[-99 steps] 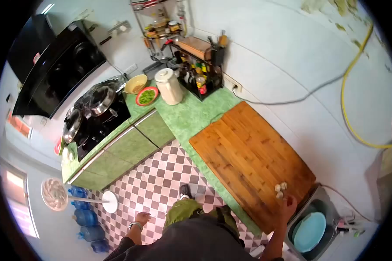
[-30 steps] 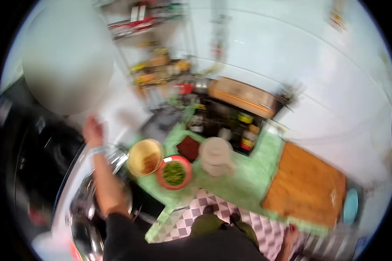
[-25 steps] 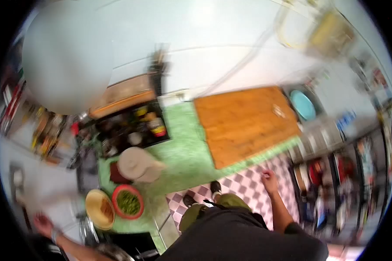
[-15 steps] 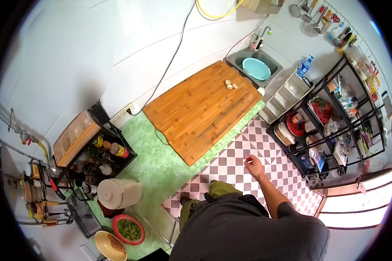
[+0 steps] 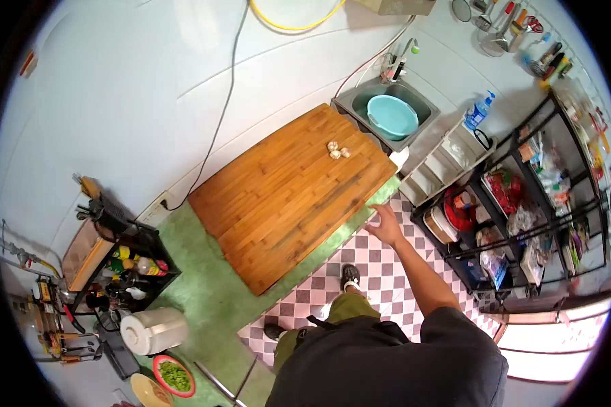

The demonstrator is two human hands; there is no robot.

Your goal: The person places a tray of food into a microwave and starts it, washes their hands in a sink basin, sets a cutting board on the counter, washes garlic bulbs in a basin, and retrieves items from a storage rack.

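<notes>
My right hand [image 5: 385, 225] hangs just off the front edge of the green counter, beside the right end of the wooden cutting board [image 5: 285, 197]. Its fingers are apart, with nothing between them. Several garlic bulbs [image 5: 335, 154] lie together on the board toward the sink. My left hand is out of the picture. At the lower left, a red-rimmed plate of chopped greens [image 5: 174, 375] stands beside a yellow bowl [image 5: 149, 391] and a white jug [image 5: 154, 331].
The sink [image 5: 417, 103] holds a light blue basin [image 5: 392, 117]. A black shelf rack [image 5: 516, 203] with packages stands on the right, beside a grey slatted rack [image 5: 448, 163]. Bottles fill a black rack [image 5: 125, 271] at the left. Checkered floor [image 5: 380, 271] lies below.
The view has swung toward the board and sink. My right hand has come up from over the floor to the counter edge, its fingers more spread. My left hand, seen earlier near the stove, is gone from view.
</notes>
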